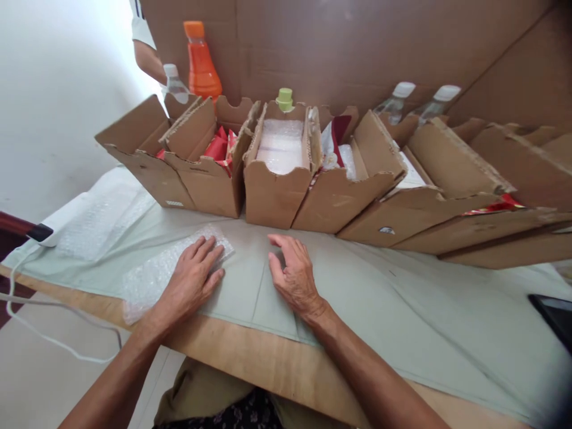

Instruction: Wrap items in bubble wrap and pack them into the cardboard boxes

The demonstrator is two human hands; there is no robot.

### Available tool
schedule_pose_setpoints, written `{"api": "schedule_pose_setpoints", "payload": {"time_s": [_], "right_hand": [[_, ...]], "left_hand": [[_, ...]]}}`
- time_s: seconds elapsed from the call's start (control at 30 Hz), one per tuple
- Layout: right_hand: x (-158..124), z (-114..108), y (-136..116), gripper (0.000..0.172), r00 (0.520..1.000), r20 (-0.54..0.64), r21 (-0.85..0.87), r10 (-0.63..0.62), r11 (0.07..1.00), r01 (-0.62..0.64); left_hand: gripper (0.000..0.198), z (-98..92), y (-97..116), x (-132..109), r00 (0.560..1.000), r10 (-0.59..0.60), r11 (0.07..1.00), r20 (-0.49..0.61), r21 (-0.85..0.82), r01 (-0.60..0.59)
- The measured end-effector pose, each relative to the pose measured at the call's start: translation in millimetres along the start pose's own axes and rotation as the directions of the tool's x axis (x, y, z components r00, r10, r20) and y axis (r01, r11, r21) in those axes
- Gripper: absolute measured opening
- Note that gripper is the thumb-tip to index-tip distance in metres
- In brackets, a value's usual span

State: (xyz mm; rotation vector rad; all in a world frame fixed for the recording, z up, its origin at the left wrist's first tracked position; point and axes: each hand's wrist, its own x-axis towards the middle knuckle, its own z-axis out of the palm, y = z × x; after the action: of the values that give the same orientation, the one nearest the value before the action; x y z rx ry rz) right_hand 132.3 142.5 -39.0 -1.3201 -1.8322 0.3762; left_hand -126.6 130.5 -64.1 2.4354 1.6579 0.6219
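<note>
Left hand (196, 268) flat, fingers fairly straight, pressing bubble wrap (154, 271) at table's near left; not gripping. Right hand (292, 274) empty, half-curled, thumb apart, over cloth (379, 316) just right. Wrap's near corner reaches the wooden edge (250, 357): could slip off if left palm lifts or drags. Loose cloth, already creased, might bunch under a sideways push, shifting wrap too.

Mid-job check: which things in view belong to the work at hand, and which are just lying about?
Likely in the work:
- bubble wrap, under the left hand
- perhaps the open cardboard boxes, beyond the right hand, which holds nothing

Apparently lying about:
- orange bottle, behind the boxes
- dark device, at the right edge
</note>
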Motion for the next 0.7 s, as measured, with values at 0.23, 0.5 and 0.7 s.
{"api": "schedule_pose_setpoints", "payload": {"time_s": [0.23,0.5,0.7], "right_hand": [[94,5,-71,0.062,0.986,0.126,0.050,-0.110,0.993,0.105],[156,38,-93,0.019,0.989,0.145,0.114,0.027,0.992,-0.044],[84,10,-121,0.020,0.986,0.130,0.186,-0.105,0.979,0.080]], "left_hand": [[0.049,-9.4,-32,-17,0.970,-0.173,0.980,-0.171,0.065,0.186],[0.060,-11.2,-24,-18,0.882,-0.203,0.979,-0.425,-0.104,0.175],[0.059,-13.1,-32,-17,0.813,-0.426,0.898,-0.398,-0.298,0.324]]}}
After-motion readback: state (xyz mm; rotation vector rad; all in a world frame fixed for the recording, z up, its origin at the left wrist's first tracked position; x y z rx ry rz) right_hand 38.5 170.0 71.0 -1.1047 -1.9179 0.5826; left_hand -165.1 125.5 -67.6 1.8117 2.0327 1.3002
